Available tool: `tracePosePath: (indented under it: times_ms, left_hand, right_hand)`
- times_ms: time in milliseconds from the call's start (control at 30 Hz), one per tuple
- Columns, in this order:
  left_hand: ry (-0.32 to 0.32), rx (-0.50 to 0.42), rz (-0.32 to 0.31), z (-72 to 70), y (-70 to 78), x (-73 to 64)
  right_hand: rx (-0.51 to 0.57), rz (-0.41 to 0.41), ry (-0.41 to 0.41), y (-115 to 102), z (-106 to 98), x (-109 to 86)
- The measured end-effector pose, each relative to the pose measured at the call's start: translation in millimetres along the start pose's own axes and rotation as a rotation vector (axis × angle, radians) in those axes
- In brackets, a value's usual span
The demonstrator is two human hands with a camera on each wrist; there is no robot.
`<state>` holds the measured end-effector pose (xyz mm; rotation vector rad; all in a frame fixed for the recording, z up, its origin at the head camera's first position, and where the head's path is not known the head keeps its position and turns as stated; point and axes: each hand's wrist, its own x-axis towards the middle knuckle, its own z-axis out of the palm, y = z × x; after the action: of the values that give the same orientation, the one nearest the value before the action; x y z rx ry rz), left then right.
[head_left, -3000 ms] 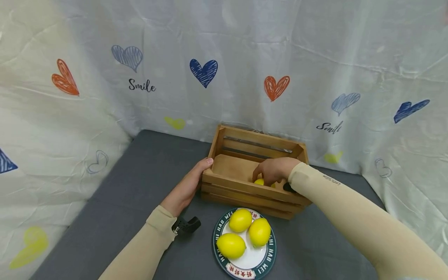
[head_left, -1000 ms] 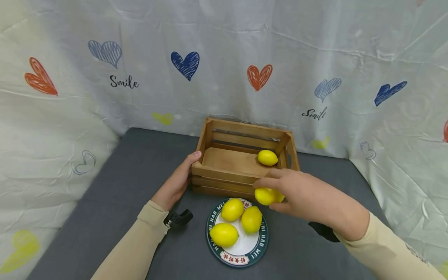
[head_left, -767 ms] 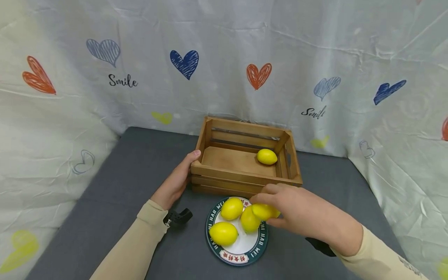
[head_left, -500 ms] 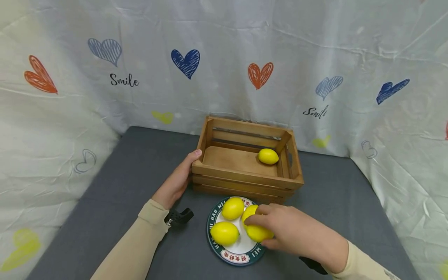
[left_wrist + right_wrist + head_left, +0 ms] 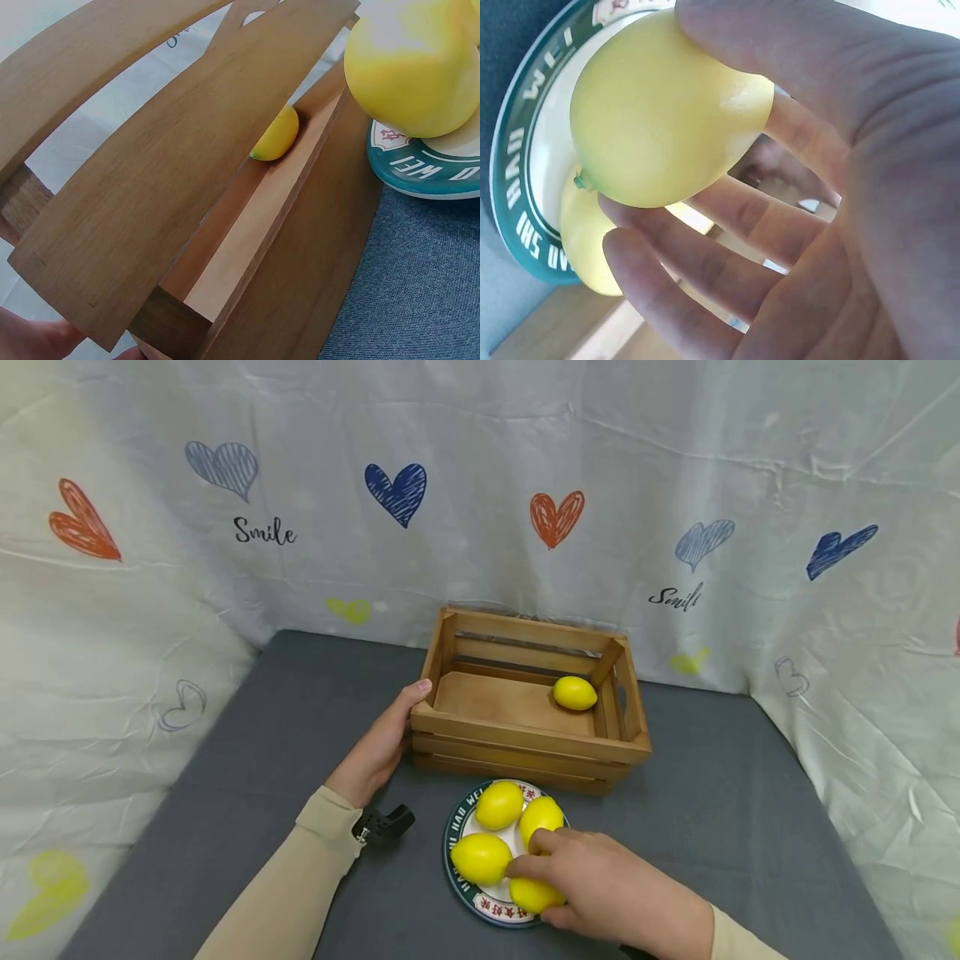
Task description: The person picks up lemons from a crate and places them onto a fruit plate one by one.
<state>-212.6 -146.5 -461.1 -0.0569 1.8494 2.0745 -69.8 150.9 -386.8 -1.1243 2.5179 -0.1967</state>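
My right hand [image 5: 611, 887] holds a yellow lemon [image 5: 531, 896] between thumb and fingers, low over the front right of a round plate [image 5: 454, 852] with a green rim. In the right wrist view the lemon [image 5: 660, 120] shows a green stem tip, gripped under the thumb. Three other lemons sit on the plate, one of them a lemon [image 5: 482, 859] at the left. My left hand [image 5: 378, 747] holds the left end of a slatted wooden crate [image 5: 517, 732], thumb at its rim. Inside the crate, toward the right end, lies a single lemon [image 5: 575, 693].
A dark grey cloth [image 5: 315, 693] covers the table. Behind it hangs a pale curtain [image 5: 480, 435] printed with hearts, close to the crate's back. A black wrist strap [image 5: 386, 823] sticks out beside my left wrist.
My right hand has reached into the crate, lifted out a lemon and carried it down to the plate's front right. The left hand has kept its hold on the crate.
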Motion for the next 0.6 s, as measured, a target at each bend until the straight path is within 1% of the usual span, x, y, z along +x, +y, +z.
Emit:
tracePosePath:
  times_ms: [133, 367, 533, 600]
  left_hand:
    - [-0.006, -0.007, 0.011, -0.4, 0.2, -0.8]
    - [-0.006, -0.009, 0.012, 0.3, 2.3, -1.8]
    - [-0.011, -0.005, 0.007, 0.4, 3.4, -2.3]
    - [-0.009, -0.003, 0.005, 0.3, 3.8, -2.5]
  right_hand:
    - [-0.024, -0.02, 0.011, -2.0, 6.9, 2.5]
    - [-0.031, -0.066, 0.031, -4.2, 17.6, 5.7]
    - [-0.055, -0.079, 0.044, -6.9, 19.7, 9.5]
    - [-0.06, -0.079, 0.036, -8.4, 19.7, 11.6]
